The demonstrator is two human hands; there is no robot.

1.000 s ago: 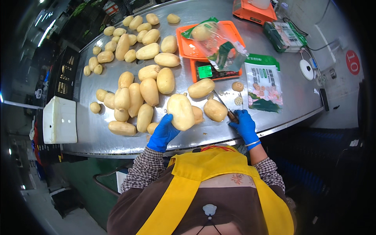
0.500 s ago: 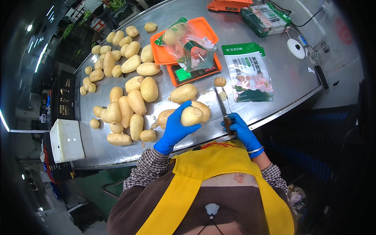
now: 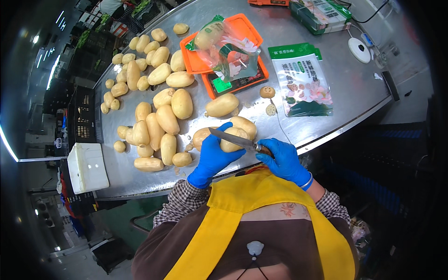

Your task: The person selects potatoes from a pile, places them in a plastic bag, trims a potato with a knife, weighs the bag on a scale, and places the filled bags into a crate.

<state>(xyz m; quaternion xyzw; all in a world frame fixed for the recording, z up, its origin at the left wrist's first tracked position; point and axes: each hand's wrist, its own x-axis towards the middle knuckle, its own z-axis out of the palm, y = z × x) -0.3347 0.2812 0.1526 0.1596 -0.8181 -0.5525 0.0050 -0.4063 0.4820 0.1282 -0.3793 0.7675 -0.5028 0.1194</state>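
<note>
My blue-gloved left hand [image 3: 212, 158] grips a pale lotus root [image 3: 228, 146] near the table's front edge. In my blue-gloved right hand [image 3: 285, 161] is a wooden-handled knife [image 3: 237, 140]. Its blade lies across the held root, pointing left toward my left fingers; whether it touches the skin I cannot tell. Right behind the held piece rest another lotus root [image 3: 244, 126] and, partly hidden by my left hand, one more [image 3: 201, 136]. A further lotus root [image 3: 222, 105] lies beyond them. Two cut end slices [image 3: 267, 92] showing holes sit to the right.
Many lotus roots [image 3: 168, 119] cover the left of the metal table [image 3: 179, 182]. An orange scale [image 3: 261, 74] carries a tray and a filled bag [image 3: 233, 53]. A flat printed bag [image 3: 303, 84] lies at right, a bag stack [image 3: 319, 16] behind. A white foam box [image 3: 86, 168] stands left.
My right hand has lifted the knife and turned it, so its blade now crosses the lotus root. My left hand still holds the root, slightly lower. The view has shifted a little.
</note>
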